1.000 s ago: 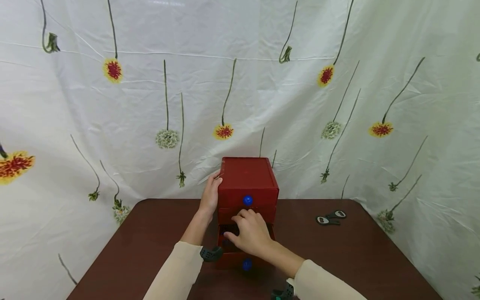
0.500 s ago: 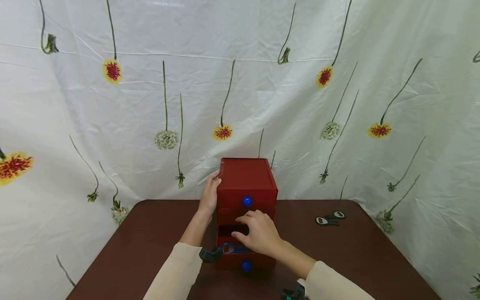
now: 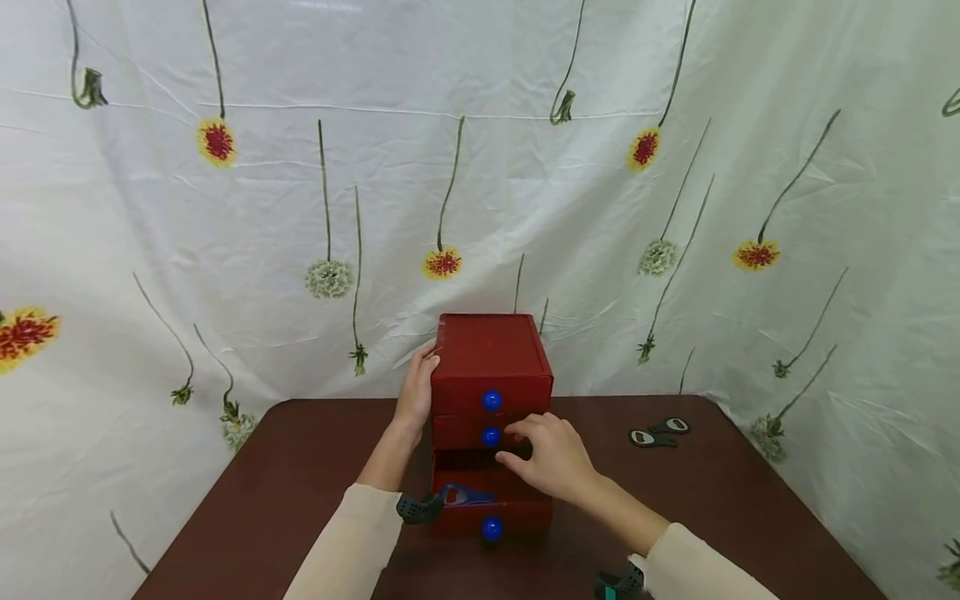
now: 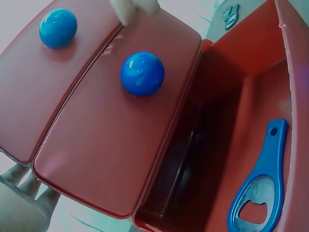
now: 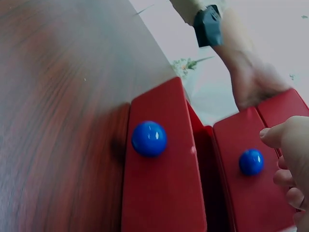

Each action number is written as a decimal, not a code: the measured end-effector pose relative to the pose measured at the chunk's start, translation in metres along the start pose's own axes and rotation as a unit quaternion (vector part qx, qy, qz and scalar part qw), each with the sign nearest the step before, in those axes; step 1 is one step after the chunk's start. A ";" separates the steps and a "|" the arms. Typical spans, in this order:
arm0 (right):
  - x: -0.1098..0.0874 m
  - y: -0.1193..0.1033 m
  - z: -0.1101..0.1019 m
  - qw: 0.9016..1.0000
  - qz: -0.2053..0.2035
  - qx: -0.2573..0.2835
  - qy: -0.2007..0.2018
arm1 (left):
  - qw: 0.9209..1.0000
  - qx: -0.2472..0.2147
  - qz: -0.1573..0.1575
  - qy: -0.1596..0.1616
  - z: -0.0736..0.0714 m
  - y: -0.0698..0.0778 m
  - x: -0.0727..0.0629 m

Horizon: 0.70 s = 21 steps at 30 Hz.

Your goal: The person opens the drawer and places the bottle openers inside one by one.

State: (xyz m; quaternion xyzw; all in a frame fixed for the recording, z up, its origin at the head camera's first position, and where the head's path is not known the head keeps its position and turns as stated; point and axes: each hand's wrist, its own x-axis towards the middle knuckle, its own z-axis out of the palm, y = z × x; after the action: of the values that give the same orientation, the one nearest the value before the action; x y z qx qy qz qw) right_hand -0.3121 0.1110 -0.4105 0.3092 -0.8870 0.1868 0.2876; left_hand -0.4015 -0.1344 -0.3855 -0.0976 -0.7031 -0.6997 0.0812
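A small red chest of drawers [image 3: 491, 346] stands on the dark table, its bottom drawer [image 3: 521, 518] pulled out. Inside that drawer, along its front wall, lies a blue bottle opener [image 4: 271, 154] with a metal head. My left hand [image 3: 417, 390] rests along the chest's left side with its fingers extended. My right hand [image 3: 553, 454] hovers in front of the chest, holding nothing, thumb and fingers apart and slightly bent. Its fingertips are just right of the blue middle knob [image 3: 491, 437]. The upper two drawers are closed.
Two dark bottle openers [image 3: 654, 437] lie on the table [image 3: 712, 492] to the right of the chest. A white flower-patterned cloth [image 3: 405, 192] hangs behind and around the table. The bottom drawer's blue knob [image 5: 149, 138] sticks out toward me.
My right hand has moved right, away from over the bottom drawer, uncovering the blue bottle opener inside and the middle knob. My left hand has stayed at the chest's side.
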 end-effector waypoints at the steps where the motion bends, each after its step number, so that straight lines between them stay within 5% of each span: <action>1: -0.001 0.003 -0.002 1.000 0.005 -0.001 0.001 | 1.000 0.000 -0.002 0.000 0.000 0.000 0.000; 21: -0.025 0.072 -0.034 0.993 0.105 -0.045 0.024 | 1.000 0.009 0.014 0.014 0.002 0.000 -0.003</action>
State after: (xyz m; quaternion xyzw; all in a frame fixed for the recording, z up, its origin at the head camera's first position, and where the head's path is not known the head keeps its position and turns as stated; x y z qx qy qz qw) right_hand -0.3294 0.1929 -0.4112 0.1966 -0.9149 0.1829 0.3014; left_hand -0.3982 -0.1326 -0.3865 -0.0969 -0.7069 -0.6933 0.1014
